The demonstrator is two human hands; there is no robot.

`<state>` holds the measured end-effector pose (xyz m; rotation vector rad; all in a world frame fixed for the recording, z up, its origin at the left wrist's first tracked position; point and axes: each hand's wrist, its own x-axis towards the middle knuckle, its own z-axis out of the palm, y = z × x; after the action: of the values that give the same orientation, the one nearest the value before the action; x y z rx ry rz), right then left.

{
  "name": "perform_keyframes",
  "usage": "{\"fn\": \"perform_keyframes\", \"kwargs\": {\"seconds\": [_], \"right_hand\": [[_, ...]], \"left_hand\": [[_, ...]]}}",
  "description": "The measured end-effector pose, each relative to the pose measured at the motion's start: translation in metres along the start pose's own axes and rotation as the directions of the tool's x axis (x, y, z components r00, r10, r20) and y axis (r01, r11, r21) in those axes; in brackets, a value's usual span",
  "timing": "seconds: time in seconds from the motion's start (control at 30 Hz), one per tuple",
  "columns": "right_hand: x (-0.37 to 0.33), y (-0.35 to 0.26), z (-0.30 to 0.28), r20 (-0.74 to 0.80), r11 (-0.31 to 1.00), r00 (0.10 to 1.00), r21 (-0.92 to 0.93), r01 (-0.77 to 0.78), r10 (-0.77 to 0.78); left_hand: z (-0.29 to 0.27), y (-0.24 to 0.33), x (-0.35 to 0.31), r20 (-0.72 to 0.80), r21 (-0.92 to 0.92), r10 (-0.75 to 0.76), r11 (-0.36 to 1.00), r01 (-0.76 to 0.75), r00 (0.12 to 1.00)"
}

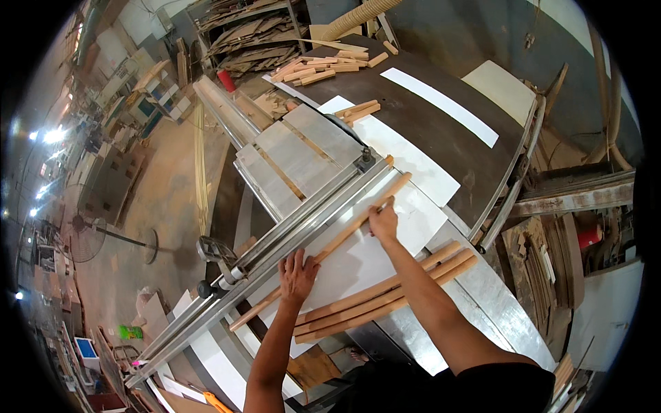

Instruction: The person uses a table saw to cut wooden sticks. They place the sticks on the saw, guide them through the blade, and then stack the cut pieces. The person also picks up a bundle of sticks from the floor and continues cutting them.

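Note:
A long, narrow wooden strip point(344, 234) lies slantwise across the white board point(421, 219) on the saw table, alongside a metal fence point(323, 208). My left hand point(298, 277) is laid over the strip near its middle, fingers curled across it toward the fence; the underside of the grip is hidden. Farther up, close to the strip's far end, my right hand point(383, 221) grips it between thumb and fingers. Three similar wooden strips point(372, 308) lie side by side nearer to me, passing under my right forearm.
Beyond the fence is a grey metal sliding table point(275, 162). Short wood offcuts point(323, 67) are heaped on the dark far tabletop point(441, 117), near a white strip point(441, 103). A standing fan point(82, 237) is at left; an orange-handled tool point(217, 403) lies lower left.

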<state>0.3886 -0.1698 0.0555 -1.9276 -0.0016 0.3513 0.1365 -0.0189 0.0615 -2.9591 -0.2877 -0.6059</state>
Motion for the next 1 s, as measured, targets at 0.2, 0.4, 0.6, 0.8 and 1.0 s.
{"fn": "perform_keyframes", "kwargs": {"seconds": [0.2,0.4,0.6,0.8,1.0], "right_hand": [[0.033,0.01,0.042,-0.111,0.992,0.992,-0.115,0.051,-0.064],[0.017,-0.01,0.039,-0.024,0.998,0.999,0.053,0.023,-0.022],[0.016,-0.019,0.028,-0.032,0.989,0.999,0.15,-0.019,0.024],[0.014,-0.027,0.03,-0.029,0.986,0.999,0.161,-0.04,0.045],[0.015,-0.031,0.028,0.003,0.982,0.996,0.167,-0.087,0.087]], "left_hand": [[-0.013,-0.017,0.039,0.039,-0.073,-0.282,0.956,0.284,0.959],[-0.003,-0.027,0.025,-0.01,-0.015,-0.232,0.973,0.231,0.973],[-0.003,-0.021,0.036,-0.043,-0.064,-0.289,0.956,0.286,0.956],[0.003,-0.019,0.04,-0.008,-0.032,-0.382,0.924,0.382,0.924],[0.005,-0.019,0.042,-0.049,-0.011,-0.342,0.94,0.342,0.939]]}}
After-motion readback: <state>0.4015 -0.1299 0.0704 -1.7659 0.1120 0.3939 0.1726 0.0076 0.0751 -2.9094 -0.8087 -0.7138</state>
